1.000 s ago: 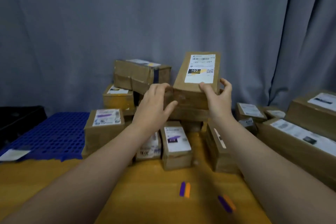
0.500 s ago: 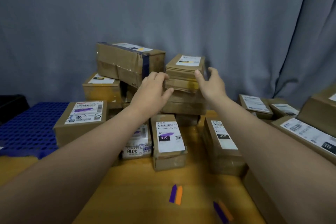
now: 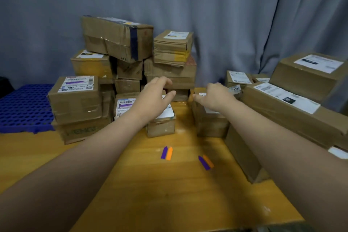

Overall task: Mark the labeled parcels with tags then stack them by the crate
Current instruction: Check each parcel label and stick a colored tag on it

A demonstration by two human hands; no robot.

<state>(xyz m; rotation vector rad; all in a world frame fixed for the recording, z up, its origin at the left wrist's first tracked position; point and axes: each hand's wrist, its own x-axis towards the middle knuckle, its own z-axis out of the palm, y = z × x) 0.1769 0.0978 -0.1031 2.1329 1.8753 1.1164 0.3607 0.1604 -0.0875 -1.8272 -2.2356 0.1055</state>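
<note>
A small labelled parcel (image 3: 173, 47) sits on top of the cardboard stack at the back centre, free of both hands. My left hand (image 3: 156, 96) hovers lower down, fingers loosely curved and holding nothing, over a small white-labelled box (image 3: 162, 126). My right hand (image 3: 214, 98) hangs empty with relaxed fingers above another small box (image 3: 211, 124). Two purple-and-orange tag pairs lie on the wooden table (image 3: 169, 194): one tag pair (image 3: 166, 153) in the middle, the other tag pair (image 3: 206, 162) to its right.
A blue perforated crate (image 3: 24, 107) lies flat at the left. Stacked boxes (image 3: 116, 41) fill the back centre, with a purple-marked box (image 3: 75, 98) in front left. Large labelled cartons (image 3: 293, 107) crowd the right side. A grey curtain hangs behind.
Both hands set the small labelled parcel on top of the stack, let go of it, and drew back down and toward me, now empty.
</note>
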